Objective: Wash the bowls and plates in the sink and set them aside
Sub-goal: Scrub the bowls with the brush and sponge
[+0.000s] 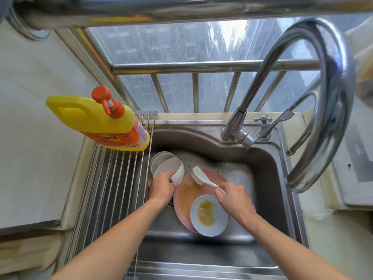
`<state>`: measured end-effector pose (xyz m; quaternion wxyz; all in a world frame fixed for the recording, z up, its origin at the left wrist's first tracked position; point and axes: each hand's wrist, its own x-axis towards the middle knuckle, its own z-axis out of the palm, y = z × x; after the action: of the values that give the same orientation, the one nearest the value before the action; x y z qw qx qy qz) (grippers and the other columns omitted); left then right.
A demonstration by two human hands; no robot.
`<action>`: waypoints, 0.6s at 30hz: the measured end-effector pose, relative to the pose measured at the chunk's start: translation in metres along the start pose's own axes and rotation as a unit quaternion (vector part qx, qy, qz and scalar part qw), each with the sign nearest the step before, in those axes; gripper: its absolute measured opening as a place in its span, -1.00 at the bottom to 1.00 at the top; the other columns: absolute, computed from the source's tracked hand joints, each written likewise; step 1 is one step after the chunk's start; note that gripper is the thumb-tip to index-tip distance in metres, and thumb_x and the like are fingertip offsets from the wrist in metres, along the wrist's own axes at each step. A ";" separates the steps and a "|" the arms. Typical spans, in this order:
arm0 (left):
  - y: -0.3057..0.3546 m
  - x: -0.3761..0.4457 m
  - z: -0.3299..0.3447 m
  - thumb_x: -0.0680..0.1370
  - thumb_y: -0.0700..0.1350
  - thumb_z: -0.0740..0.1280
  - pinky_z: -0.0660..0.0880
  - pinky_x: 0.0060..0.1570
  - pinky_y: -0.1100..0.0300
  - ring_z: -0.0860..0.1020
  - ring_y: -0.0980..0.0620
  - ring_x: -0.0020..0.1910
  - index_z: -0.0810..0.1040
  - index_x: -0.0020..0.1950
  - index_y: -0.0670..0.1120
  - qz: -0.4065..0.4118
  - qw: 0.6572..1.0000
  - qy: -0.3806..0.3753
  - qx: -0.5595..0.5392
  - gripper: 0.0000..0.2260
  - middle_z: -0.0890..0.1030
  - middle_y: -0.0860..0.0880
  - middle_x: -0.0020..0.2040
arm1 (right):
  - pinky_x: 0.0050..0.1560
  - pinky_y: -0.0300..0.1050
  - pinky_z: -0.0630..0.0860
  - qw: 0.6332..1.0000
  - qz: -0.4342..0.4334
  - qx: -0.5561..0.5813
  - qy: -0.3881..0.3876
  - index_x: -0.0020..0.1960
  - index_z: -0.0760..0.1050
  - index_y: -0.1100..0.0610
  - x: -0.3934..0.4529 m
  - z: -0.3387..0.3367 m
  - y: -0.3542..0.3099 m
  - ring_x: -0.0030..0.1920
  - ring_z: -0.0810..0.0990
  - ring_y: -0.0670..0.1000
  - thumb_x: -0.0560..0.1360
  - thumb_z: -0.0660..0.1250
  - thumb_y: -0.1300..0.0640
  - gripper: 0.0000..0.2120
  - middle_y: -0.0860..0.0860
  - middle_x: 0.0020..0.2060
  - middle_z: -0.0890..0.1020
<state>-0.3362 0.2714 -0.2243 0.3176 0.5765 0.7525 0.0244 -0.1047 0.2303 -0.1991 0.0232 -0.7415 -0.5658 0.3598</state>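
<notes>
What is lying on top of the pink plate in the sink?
On the pink plate lie a small white dish with yellow residue and orange liquid. The brush bristles meet its far edge. The plate part beneath the dish is covered.

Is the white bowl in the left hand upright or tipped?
Tipped. The left hand holds the white bowl on its side, its opening facing up and left, above the sink.

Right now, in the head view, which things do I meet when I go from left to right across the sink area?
Yellow detergent bottle → roll-up drying rack → left hand gripping a white bowl → white dish brush → right hand → faucet.
</notes>
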 end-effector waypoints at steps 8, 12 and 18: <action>-0.002 0.014 0.010 0.51 -0.28 0.27 0.35 -0.06 0.07 0.43 -0.08 -0.18 0.50 -0.26 -0.08 -0.060 0.997 0.053 0.016 -0.82 0.48 0.00 -0.20 | -0.12 0.00 0.59 1.000 0.022 0.003 -0.020 0.06 0.58 0.01 0.002 0.004 0.012 -0.12 0.61 0.16 0.54 0.11 -0.13 -0.65 0.03 -0.17 0.66; -0.013 0.017 0.016 0.48 -0.24 0.27 0.32 -0.28 0.14 0.43 -0.01 -0.23 0.58 -0.14 -0.13 -0.110 0.993 0.024 -0.022 -0.89 0.53 -0.09 -0.07 | -0.18 -0.04 0.56 1.000 0.016 0.014 -0.023 0.04 0.60 -0.01 0.002 0.007 0.014 -0.16 0.60 0.09 0.56 0.12 -0.15 -0.66 0.01 -0.16 0.65; -0.014 0.009 0.031 0.49 -0.28 0.22 0.40 -0.25 0.11 0.51 -0.17 -0.18 0.59 -0.15 -0.16 -0.035 0.999 -0.029 0.022 -0.84 0.57 -0.11 -0.16 | -0.27 -0.09 0.53 1.000 0.007 0.019 -0.023 0.03 0.62 -0.01 -0.002 0.015 0.016 -0.22 0.59 0.03 0.56 0.14 -0.15 -0.66 -0.01 -0.19 0.65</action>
<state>-0.3334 0.2646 -0.2585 0.3269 0.5571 0.7631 -0.0203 -0.1001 0.2169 -0.2164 0.0216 -0.7361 -0.5542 0.3879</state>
